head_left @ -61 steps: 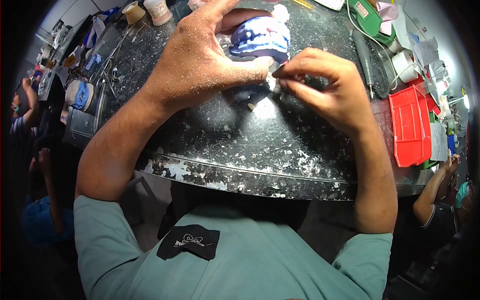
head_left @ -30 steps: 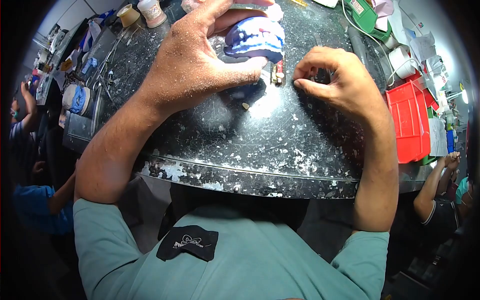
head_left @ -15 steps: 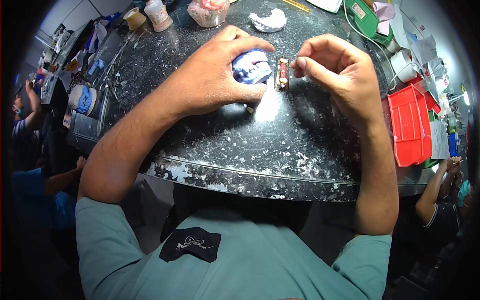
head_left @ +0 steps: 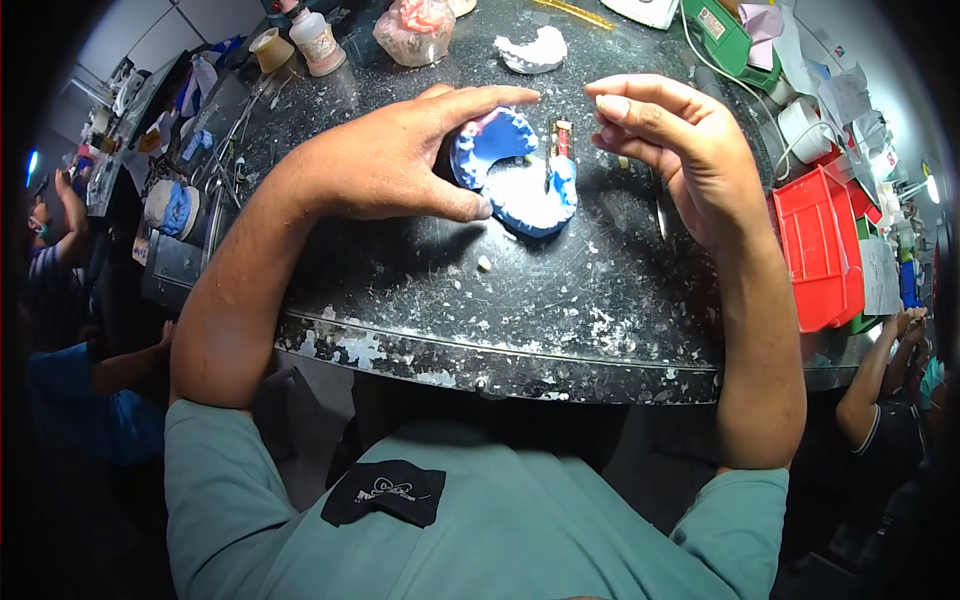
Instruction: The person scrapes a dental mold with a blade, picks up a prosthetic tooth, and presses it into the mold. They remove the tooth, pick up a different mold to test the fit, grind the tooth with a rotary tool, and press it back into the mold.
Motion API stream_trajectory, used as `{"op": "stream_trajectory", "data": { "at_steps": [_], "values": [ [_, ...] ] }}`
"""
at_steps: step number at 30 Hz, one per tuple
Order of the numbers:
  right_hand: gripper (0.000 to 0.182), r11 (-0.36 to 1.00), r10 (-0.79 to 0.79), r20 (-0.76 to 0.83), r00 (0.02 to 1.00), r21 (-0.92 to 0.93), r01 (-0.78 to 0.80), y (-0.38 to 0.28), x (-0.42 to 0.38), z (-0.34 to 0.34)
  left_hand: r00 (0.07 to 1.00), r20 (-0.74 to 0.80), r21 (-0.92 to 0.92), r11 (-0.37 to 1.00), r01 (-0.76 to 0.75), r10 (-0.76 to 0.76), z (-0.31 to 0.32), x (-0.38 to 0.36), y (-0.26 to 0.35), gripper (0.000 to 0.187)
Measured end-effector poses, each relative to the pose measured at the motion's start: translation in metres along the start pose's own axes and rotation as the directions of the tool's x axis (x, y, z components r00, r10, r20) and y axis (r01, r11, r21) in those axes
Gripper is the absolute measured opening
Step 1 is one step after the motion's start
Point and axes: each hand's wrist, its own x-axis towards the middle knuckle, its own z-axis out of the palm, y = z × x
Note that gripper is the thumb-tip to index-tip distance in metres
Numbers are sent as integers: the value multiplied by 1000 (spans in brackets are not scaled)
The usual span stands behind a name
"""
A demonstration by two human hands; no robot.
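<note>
My left hand (head_left: pixel 400 155) curves around one half of a blue dental model (head_left: pixel 497 140), which sits between the index finger and thumb. The other half, a blue dental cast (head_left: pixel 540 228) with a bright white middle, lies on the bench against it, near the thumb tip. To the right, my right hand (head_left: pixel 675 140) is raised with thumb and index fingertip together; anything pinched there is too small to make out. Between the hands lies a narrow strip with red wax (head_left: pixel 563 140), partly covered by the cast. A small tooth-like piece (head_left: pixel 484 263) lies nearer me.
A white plaster arch (head_left: pixel 532 52), a glass jar (head_left: pixel 413 38) and a bottle (head_left: pixel 318 45) stand at the back. Red bins (head_left: pixel 815 250) line the right side. Another blue-and-white cast (head_left: pixel 172 208) is at left. The bench edge (head_left: pixel 480 370) runs before me; other people are at both sides.
The blue dental model, together in my left hand before, is now parted into two halves, one lying toward me. My left hand has spread wider. The right hand stays raised, with its fingers shifted slightly.
</note>
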Motion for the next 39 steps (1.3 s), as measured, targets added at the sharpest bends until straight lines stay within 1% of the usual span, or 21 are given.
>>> {"op": "stream_trajectory", "data": {
  "at_steps": [4, 6, 10, 14, 15, 16, 20, 22, 24, 25, 27, 28, 30, 31, 32, 34, 35, 36, 37, 38, 39],
  "values": [
    [23, 1000, 1, -17, 1000, 23, 0, 4, 0, 3, 997, -34, -76, 995, 63, -66, -1, 2, 1, 83],
    [23, 1000, 3, -17, 1000, 16, -3, 4, 1, 4, 997, -44, -181, 982, 52, -61, -1, 5, -4, 80],
    [22, 1000, -7, -15, 1000, -18, 7, 3, 1, 4, 993, -101, -258, 966, 28, -56, 1, 5, -7, 75],
    [24, 1000, 3, -18, 1000, 31, -2, 1, -1, 3, 994, -103, -262, 965, 16, -44, 1, 5, -5, 72],
    [24, 1000, 2, -17, 1000, 28, -2, 0, -1, 3, 993, -105, -198, 980, 28, -50, 0, 5, -3, 71],
    [25, 996, 14, 4, 1000, 88, -15, -1, -1, 4, 992, -108, -132, 990, 42, -57, -1, 4, -2, 70],
    [28, 972, 50, 84, 995, 223, -68, -4, -2, 5, 993, -80, -117, 990, 73, -82, -5, 2, -1, 65],
    [27, 979, 38, 62, 997, 195, -50, -4, -2, 5, 996, -87, -22, 1000, -3, 1, -8, 0, -2, 63],
    [26, 986, 35, 42, 998, 164, -42, -2, -2, 6, 998, -52, -81, 996, 44, -48, -10, 1, 2, 62],
    [23, 998, -12, 9, 1000, 59, 11, -1, -2, 7, 995, -23, -137, 986, 91, -95, -10, 1, 4, 60],
    [16, 973, -113, -51, 992, -206, 101, 4, -1, 12, 994, -39, -192, 977, 95, -104, -8, 0, 2, 60],
    [16, 937, -164, -23, 986, -315, 149, 7, -2, 15, 992, -52, -241, 965, 98, -114, -7, -1, 1, 59],
    [16, 933, -116, -7, 993, -345, 106, 9, -4, 20, 992, -49, -240, 966, 98, -112, -5, -1, -3, 57],
    [14, 814, -239, 14, 971, -543, 208, 13, -3, 19, 993, -44, -238, 967, 97, -110, -5, -1, -4, 54],
    [14, 814, -239, 13, 971, -542, 208, 13, -3, 20, 993, -43, -237, 967, 98, -111, -5, -1, -3, 54],
    [13, 616, -349, 114, 930, -720, 320, 12, -3, 21, 980, -50, -140, 973, 182, -190, -4, 1, 2, 48],
    [12, 604, -362, 133, 923, -721, 341, 12, -4, 23, 981, -51, -145, 973, 179, -188, -3, 2, 0, 48],
    [12, 600, -357, 138, 924, -724, 340, 10, -5, 26, 983, -3, -277, 945, 173, -181, -3, 4, -3, 41],
    [12, 535, -331, 180, 926, -773, 341, 8, -6, 29, 985, 42, -404, 899, 170, -168, -3, 6, -6, 35],
    [12, 467, -302, 221, 927, -814, 346, 6, -7, 31, 985, 34, -410, 896, 169, -170, -2, 6, -8, 35],
    [14, 455, -277, 225, 934, -825, 334, 7, -6, 32, 989, 47, -614, 776, 142, -143, -2, 7, -11, 31]
  ]
}}
